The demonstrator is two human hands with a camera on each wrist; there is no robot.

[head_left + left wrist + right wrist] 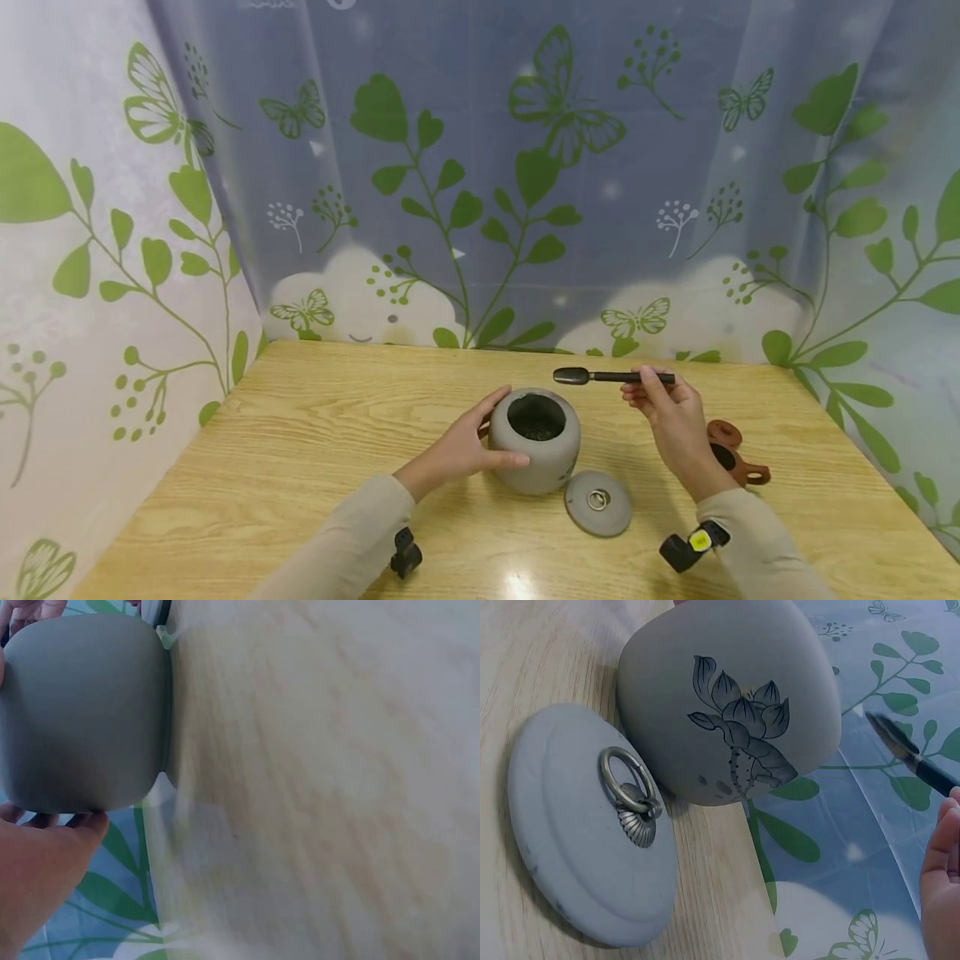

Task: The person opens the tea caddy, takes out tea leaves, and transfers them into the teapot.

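Toward the table's far edge, my left hand cups the open jar, my right hand pinches the scoop; I judge scooping in hand, needing a tip-down dip.

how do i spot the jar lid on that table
On the wooden table, find the round grey jar. In the head view, just below and right of it lies the lid, a flat grey disc; unlike the jar, it has a metal ring on top.
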